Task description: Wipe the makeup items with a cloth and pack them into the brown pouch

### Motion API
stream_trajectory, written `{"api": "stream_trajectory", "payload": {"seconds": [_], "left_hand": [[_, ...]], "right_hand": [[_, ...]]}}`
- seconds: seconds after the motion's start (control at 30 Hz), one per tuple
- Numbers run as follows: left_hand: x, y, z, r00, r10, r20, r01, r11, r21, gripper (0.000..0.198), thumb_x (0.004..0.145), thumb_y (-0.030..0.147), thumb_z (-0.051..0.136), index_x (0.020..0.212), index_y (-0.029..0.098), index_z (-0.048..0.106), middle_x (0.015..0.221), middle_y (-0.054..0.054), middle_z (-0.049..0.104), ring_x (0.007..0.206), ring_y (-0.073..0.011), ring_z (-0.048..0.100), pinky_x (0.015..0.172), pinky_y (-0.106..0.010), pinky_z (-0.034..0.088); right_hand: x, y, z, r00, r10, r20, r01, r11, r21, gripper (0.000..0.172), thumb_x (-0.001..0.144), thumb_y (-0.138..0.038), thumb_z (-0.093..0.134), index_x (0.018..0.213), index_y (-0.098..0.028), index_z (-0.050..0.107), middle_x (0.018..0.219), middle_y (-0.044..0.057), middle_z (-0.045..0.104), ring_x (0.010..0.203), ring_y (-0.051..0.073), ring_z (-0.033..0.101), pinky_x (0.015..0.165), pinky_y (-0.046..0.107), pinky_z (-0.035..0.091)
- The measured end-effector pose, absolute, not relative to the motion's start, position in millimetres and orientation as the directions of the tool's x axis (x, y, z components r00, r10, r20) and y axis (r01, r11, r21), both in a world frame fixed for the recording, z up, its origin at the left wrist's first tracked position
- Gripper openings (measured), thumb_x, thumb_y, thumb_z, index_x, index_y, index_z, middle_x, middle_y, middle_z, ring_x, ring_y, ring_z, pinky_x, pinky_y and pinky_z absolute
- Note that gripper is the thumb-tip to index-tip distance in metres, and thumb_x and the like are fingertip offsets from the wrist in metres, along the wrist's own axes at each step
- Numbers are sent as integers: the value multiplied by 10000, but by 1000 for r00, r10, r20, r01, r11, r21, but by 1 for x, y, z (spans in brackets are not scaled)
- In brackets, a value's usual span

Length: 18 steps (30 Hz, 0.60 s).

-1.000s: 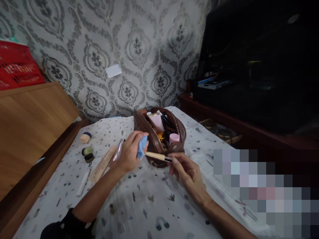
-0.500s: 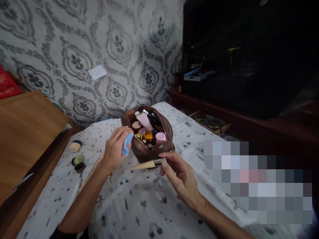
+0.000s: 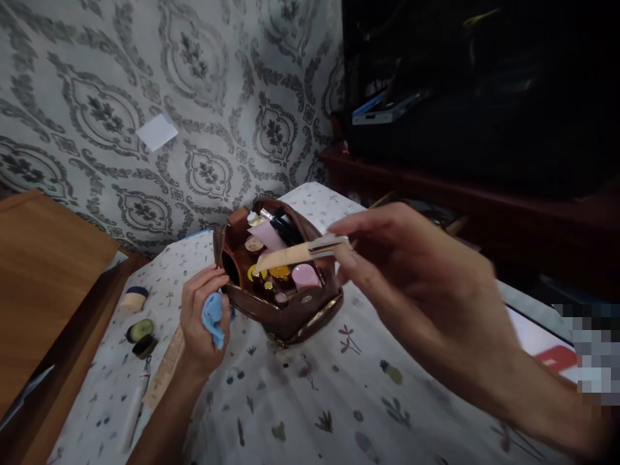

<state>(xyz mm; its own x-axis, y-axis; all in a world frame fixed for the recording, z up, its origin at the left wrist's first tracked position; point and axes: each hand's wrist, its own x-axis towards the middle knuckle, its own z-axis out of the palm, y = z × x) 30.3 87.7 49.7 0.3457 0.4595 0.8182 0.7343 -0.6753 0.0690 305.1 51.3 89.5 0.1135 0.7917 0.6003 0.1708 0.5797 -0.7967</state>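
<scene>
1. Far left there's a wooden cabinet top right up against the table. On the plant-print tablecloth next to it sit a little round jar with a dark lid and two round compacts, one greenish and one dark, touching each other. Closer to the camera are a white tube and a long beige tube; the beige one runs partly under the left wrist.
2. The left hand is curled around a scrunched blue cloth, fingers wrapped over it, just beside the left end of the bag.
3. Middle: a brown leather cosmetic bag, zip wide open, standing on the cloth. It's pretty packed: a pink-capped jar, a gold lid, a pale pink tube and some black sticks at the back. Can't make out the smaller bits.
4. Hovering right over the bag's opening is a makeup brush with a wooden handle and silver ferrule. The handle points left and blocks part of the contents.
5. The right hand is close to the camera and a bit blurry. Its fingertips pinch the brush at the ferrule end, and the bristles are hidden behind the fingers.
6. Behind: patterned grey wallpaper with a white paper slip stuck on it. On the right is a dark wooden shelf unit with something blue on it.
</scene>
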Motion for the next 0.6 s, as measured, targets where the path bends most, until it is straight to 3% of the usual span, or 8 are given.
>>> {"api": "stream_trajectory", "payload": {"seconds": [0.3,0.6], "left_hand": [[31,88,44,313,461,830,742,-664,89,223,966,196,530,1182,195,586,1185,-96,630,1202,-249,596,1061,-461,494],[32,85,45,307,472,826,750,-655,95,256,955,180,544,1208,198,578,1198,-101,622,1193,-243,593,1041,-429,497]], "right_hand": [[280,81,95,-155,731,664,158,682,-714,123,1004,-262,539,1075,-211,627,869,7,659,732,120,626,687,235,532],[259,109,91,-328,562,759,244,827,-507,138,997,-140,453,1072,-199,553,1009,50,663,879,159,613,781,273,482]]}}
